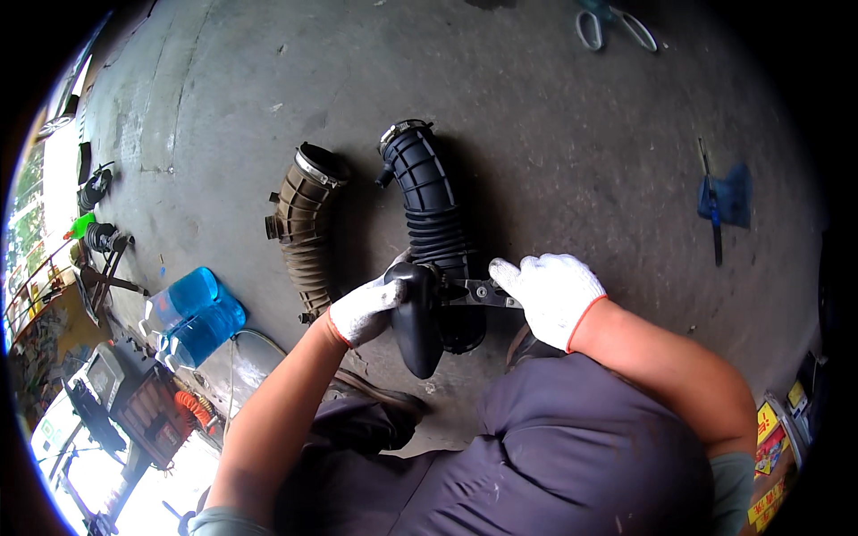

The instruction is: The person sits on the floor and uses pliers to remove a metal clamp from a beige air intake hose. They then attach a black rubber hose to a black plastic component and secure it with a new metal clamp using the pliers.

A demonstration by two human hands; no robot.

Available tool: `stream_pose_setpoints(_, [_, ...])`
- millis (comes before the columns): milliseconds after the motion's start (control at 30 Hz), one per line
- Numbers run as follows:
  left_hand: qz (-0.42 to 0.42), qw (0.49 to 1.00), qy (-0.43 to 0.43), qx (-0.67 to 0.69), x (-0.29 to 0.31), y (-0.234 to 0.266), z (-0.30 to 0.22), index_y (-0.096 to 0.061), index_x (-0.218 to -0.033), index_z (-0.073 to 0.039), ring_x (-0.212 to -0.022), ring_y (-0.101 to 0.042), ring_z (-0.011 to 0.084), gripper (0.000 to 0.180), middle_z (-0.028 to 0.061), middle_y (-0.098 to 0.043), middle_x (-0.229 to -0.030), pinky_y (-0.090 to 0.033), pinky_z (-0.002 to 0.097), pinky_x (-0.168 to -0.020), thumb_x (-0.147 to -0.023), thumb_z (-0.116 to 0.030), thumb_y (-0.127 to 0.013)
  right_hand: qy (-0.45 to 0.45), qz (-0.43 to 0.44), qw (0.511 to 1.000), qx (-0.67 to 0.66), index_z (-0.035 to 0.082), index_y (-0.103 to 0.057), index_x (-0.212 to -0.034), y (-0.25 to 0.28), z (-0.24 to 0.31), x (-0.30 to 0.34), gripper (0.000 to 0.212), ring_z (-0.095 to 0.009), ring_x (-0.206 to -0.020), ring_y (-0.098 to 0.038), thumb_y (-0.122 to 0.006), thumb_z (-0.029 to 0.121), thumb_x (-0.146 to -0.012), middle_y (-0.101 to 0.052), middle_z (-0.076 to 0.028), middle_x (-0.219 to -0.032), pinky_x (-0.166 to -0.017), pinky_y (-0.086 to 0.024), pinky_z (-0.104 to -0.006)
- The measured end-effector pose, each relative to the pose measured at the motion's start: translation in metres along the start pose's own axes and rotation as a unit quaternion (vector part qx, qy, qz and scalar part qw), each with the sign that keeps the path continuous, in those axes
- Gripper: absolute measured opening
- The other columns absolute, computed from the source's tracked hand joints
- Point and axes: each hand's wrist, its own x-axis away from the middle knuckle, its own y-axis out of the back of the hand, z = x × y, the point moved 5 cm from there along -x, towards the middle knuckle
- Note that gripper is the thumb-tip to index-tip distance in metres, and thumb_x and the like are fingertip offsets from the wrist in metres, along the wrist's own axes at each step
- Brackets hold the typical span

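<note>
A black ribbed air intake hose [424,179] lies on the floor before me, a metal clamp at its far end. My left hand [365,311], in a white glove, grips a smooth, rounded black branch [416,329] at the hose's near end. From the right, my right hand [556,293], also gloved, is closed on the handles of metal pliers [483,292]. The plier jaws reach to the joint beside the black branch; what they bite on is too small to make out. A dusty brown intake hose [304,214] with a silver clamp lies to the left.
Two clear containers of blue liquid [206,308] are at the left, near a thin hose and an orange coiled hose [192,408]. Scissors [617,27] lie at the far right. A long thin tool [712,201] rests by a blue cloth [737,196]. Colourful boxes [769,438] are at lower right.
</note>
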Motion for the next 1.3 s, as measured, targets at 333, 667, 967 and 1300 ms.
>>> stream_pose_setpoints(333, [-0.069,0.992,-0.101,0.042,0.003,-0.025,-0.019,-0.033,-0.173,-0.004,-0.136,-0.064,0.0259,0.104,0.0118,-0.064,-0.147,-0.051,0.0431,-0.121,-0.095,-0.051,-0.082,0.039,-0.1,0.994,-0.005,0.011,-0.061,-0.154,0.008,0.001,0.007,0.05,-0.038,-0.1,-0.078,-0.059,0.015,-0.104,-0.076,-0.019,-0.109,-0.089,-0.064,-0.0517])
stream_pose_setpoints(667, [-0.108,0.984,-0.076,0.117,0.074,-0.034,-0.062,-0.046,-0.167,-0.01,-0.113,-0.071,0.0258,0.107,0.0074,-0.072,-0.127,-0.061,0.0447,-0.103,-0.082,-0.051,-0.096,0.09,-0.143,0.985,0.035,0.011,-0.066,-0.143,0.098,0.054,0.026,0.04,-0.037,-0.093,-0.08,-0.057,0.014,-0.104,-0.077,-0.018,-0.101,-0.081,-0.065,-0.0509])
stream_pose_setpoints(967, [-0.079,0.977,-0.117,0.162,0.104,-0.042,-0.067,-0.035,-0.173,-0.006,-0.119,-0.07,0.0276,0.116,0.0112,-0.069,-0.133,-0.058,0.0472,-0.11,-0.082,-0.043,-0.098,0.106,-0.2,0.974,0.021,0.004,-0.066,-0.138,0.105,0.068,0.033,0.039,-0.038,-0.094,-0.079,-0.063,0.014,-0.1,-0.076,-0.019,-0.103,-0.082,-0.063,-0.0507])
stream_pose_setpoints(1300, [-0.061,0.995,-0.071,0.029,0.113,-0.071,-0.081,-0.011,-0.182,-0.004,-0.142,-0.063,0.0303,0.143,0.0168,-0.058,-0.161,-0.049,0.0484,-0.125,-0.079,-0.038,-0.104,0.138,-0.295,0.942,0.081,0.005,-0.069,-0.131,0.091,0.067,0.044,0.037,-0.029,-0.089,-0.079,-0.065,0.022,-0.099,-0.076,-0.022,-0.133,-0.077,-0.061,-0.0438])
